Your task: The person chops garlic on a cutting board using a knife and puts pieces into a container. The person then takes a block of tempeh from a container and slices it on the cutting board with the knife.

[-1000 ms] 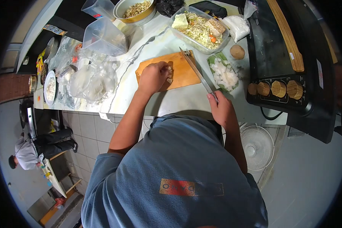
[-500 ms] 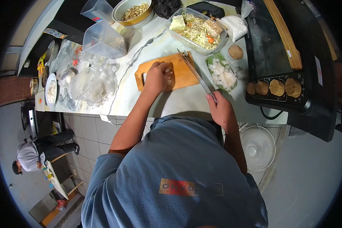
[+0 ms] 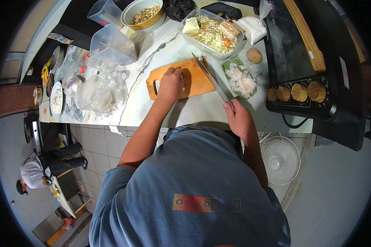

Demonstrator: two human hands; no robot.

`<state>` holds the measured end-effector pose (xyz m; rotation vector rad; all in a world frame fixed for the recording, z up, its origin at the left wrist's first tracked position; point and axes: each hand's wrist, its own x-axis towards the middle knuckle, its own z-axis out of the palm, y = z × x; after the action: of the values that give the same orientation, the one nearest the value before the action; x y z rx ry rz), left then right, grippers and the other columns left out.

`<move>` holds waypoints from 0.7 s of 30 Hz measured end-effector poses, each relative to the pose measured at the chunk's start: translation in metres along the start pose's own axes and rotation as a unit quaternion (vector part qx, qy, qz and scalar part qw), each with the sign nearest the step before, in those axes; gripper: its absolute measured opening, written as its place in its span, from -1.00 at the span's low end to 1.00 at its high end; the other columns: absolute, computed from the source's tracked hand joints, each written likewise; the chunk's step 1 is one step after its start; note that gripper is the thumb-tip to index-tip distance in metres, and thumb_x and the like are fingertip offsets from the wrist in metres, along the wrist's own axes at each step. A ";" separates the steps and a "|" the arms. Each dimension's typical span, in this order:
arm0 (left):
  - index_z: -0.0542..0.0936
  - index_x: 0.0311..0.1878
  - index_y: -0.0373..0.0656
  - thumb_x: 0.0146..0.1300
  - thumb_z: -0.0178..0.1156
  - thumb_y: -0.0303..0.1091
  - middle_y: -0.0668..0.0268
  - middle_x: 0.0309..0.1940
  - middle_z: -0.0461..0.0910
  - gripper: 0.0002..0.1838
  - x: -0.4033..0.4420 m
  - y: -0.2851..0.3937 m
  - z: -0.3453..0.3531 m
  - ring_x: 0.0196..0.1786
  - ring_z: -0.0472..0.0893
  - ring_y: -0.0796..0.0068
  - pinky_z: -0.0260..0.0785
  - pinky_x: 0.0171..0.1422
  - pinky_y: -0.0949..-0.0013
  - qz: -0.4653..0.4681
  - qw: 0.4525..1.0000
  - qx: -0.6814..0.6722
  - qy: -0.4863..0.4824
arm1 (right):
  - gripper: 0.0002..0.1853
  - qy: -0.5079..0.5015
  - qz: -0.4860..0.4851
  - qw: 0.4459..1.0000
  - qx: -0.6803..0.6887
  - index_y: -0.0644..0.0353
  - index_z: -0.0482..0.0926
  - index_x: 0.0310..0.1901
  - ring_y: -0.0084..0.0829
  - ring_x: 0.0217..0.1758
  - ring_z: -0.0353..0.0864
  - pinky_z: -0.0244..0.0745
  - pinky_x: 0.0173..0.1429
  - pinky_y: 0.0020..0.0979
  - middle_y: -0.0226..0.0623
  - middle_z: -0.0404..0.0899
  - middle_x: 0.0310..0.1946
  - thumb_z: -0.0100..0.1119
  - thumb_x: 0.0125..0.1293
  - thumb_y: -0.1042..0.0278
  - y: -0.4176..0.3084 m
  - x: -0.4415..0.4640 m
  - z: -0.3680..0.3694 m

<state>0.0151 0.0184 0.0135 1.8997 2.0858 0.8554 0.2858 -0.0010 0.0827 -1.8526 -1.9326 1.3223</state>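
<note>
My left hand (image 3: pixel 171 84) is over the wooden cutting board (image 3: pixel 196 84), its fingers curled down and together. Small pale bits show at the edge of its fingers; whatever is inside them is hidden. In my right hand (image 3: pixel 239 119) is the handle of a long kitchen knife (image 3: pixel 211 78), whose blade slants across the right end of the board with the tip pointing away from me. Just right of the blade, translucent white chunks (image 3: pixel 240 78) are heaped on a green leaf (image 3: pixel 228 66).
Beyond the board stands a clear plastic container (image 3: pixel 208 52) of sprouts and cut vegetables. A round brown item (image 3: pixel 254 55) and a bag of white powder (image 3: pixel 252 29) are nearby. Plastic bags (image 3: pixel 101 92) lie left; a black stove (image 3: pixel 305 105) is right. Another person (image 3: pixel 33 173) stands far left.
My left hand's fingers have drawn in tighter over the board, covering more of the pale bits. My right hand and the knife stay almost where they were.
</note>
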 end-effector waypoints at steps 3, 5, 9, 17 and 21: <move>0.68 -0.20 -0.29 0.20 0.26 -0.51 -0.06 -0.24 0.66 -0.87 0.003 -0.002 -0.008 -0.23 0.67 -0.10 0.56 -0.07 0.03 -0.006 1.000 -0.006 -0.012 | -0.61 0.004 -0.002 1.000 0.002 0.24 0.56 -0.06 0.22 -0.06 0.65 0.51 -0.01 0.03 0.12 0.69 -0.25 0.07 0.55 0.00 0.006 0.000 0.001; 0.71 -0.12 -0.27 0.16 0.30 -0.48 -0.02 -0.26 0.71 -0.79 0.010 0.001 -0.022 -0.25 0.72 0.10 0.59 -0.08 0.19 -0.106 0.988 -0.042 -0.107 | -0.61 0.007 -0.008 1.000 0.013 0.25 0.56 -0.05 0.21 -0.06 0.66 0.51 -0.01 0.02 0.12 0.69 -0.24 0.07 0.55 0.00 0.008 -0.001 0.000; 0.73 -0.06 -0.30 0.18 0.32 -0.49 0.11 -0.25 0.76 -0.75 0.012 0.000 -0.039 -0.24 0.72 0.41 0.57 -0.05 0.39 -0.224 0.954 -0.170 -0.103 | -0.61 0.007 0.002 1.000 0.007 0.26 0.56 -0.06 0.21 -0.07 0.65 0.50 -0.02 0.01 0.13 0.68 -0.24 0.07 0.55 0.02 0.005 -0.003 -0.002; 0.73 -0.05 -0.33 0.31 0.31 -0.50 0.27 -0.16 0.75 -0.81 0.049 -0.048 -0.147 -0.13 0.67 0.52 0.51 0.12 0.41 -0.172 0.884 -0.427 0.078 | -0.65 0.013 -0.037 0.999 0.024 0.30 0.55 -0.10 -0.20 -0.33 0.58 0.46 -0.12 -0.25 0.00 0.61 -0.37 0.10 0.55 0.09 0.005 -0.001 -0.001; 0.73 -0.04 -0.35 0.37 0.35 -0.39 0.26 -0.14 0.77 -0.78 0.087 -0.089 -0.204 -0.07 0.68 0.61 0.51 0.05 0.50 -0.136 0.938 -0.248 0.200 | -0.64 -0.002 -0.028 0.999 0.017 0.29 0.56 -0.07 -0.17 -0.33 0.58 0.47 -0.11 -0.24 -0.01 0.61 -0.36 0.10 0.55 0.08 -0.001 0.001 -0.004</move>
<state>-0.1776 0.0437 0.1525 1.2207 1.9992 1.6124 0.2876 0.0016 0.0851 -1.7676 -1.9377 1.3349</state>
